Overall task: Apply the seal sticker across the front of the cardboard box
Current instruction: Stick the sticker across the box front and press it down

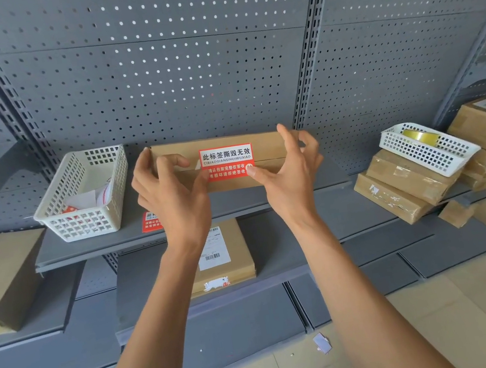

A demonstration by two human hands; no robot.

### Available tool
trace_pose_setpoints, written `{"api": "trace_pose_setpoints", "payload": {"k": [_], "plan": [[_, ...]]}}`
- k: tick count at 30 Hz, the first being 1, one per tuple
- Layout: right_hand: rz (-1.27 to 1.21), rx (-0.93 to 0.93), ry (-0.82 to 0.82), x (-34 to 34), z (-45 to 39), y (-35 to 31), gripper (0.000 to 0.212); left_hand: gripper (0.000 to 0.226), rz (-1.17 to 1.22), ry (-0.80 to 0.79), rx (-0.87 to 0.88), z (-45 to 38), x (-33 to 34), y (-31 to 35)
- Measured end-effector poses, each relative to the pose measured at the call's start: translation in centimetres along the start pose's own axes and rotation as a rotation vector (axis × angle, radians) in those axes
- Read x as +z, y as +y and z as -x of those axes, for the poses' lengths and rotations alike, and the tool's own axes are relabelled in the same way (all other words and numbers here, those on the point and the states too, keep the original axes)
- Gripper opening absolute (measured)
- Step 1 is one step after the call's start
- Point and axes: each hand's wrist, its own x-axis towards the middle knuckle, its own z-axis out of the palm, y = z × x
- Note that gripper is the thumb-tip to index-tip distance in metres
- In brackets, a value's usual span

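Observation:
A flat brown cardboard box point(264, 145) stands on its edge on the grey shelf, its front facing me. A red and white seal sticker point(226, 161) lies across the seam in the middle of that front. My left hand point(169, 192) grips the box's left end, thumb on the front and fingers curled round the edge. My right hand point(290, 170) holds the right end, with its thumb pressed on the sticker's lower right corner.
A white basket point(82, 222) with sticker sheets stands left of the box; another red sticker point(149, 222) lies on the shelf point(239, 206). At the right, a second basket point(421, 152) with a tape roll rests on stacked parcels. A labelled parcel point(231, 259) lies on the lower shelf.

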Motion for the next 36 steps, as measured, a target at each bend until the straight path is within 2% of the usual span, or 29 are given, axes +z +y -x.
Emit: {"api": "trace_pose_setpoints", "payload": {"k": [8, 14, 17, 23, 36], "plan": [[0.111, -0.058, -0.071, -0.6, 0.3, 0.2, 0.093, 0.032, -0.036, -0.070, 0.041, 0.5, -0.4, 0.0], [0.147, -0.020, 0.052, 0.5, 1.7, -1.3, 0.109, 0.063, -0.114, -0.044, 0.021, 0.9, 0.4, 1.0], [0.157, -0.016, 0.037, 0.6, 1.7, -1.1, 0.110, 0.064, -0.115, -0.041, 0.017, 0.9, 0.5, 0.7], [0.145, 0.007, 0.052, 0.4, 1.2, 0.0, 0.101, 0.056, -0.053, -0.022, 0.044, 0.7, 0.2, 0.2], [0.060, 0.002, 0.097, -0.1, 1.1, 0.6, 0.064, 0.043, 0.068, 0.018, 0.033, 0.8, 0.3, 0.8]]}}
